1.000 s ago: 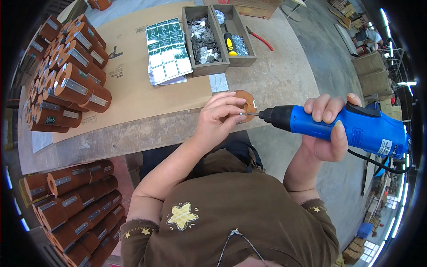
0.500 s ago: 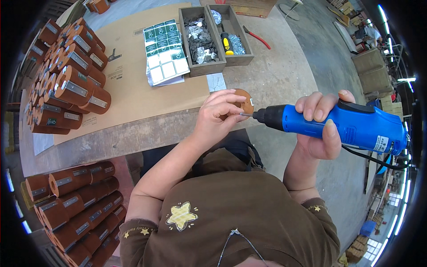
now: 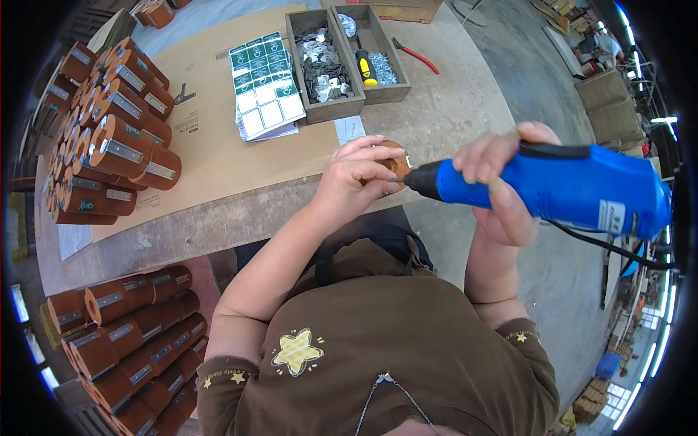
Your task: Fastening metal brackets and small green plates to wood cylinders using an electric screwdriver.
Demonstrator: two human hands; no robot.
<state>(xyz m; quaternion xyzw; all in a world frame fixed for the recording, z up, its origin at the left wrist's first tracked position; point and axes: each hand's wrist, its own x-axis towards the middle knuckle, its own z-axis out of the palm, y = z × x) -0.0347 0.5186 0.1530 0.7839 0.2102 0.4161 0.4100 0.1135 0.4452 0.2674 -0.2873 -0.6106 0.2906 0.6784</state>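
Evidently the left hand (image 3: 349, 178) is closed narrowly on a round reddish-brown wooden piece (image 3: 400, 166) by the near edge of the desk (image 3: 465, 87), thumb and forefinger pinched near its lower part. The right hand (image 3: 507, 200) wraps a blue electric screwdriver (image 3: 567, 182), which lies at three o'clock from the piece, its black nose (image 3: 425, 182) aimed toward nine. (Whether a screw sits at those fingertips is too small to tell.) To do this well, I would hold the bit square to the wood, press steadily along its line, and run the motor in short bursts, drawing the pinching fingers clear once the tip bites. A firm brace matters, since the piece seems liable to twist. The cord (image 3: 603, 248), at about four o'clock, should hang slack. At twelve o'clock from the piece, a wooden tray (image 3: 387, 94) carries small silvery parts (image 3: 382, 65) and a yellow-and-black tool handle (image 3: 365, 69).
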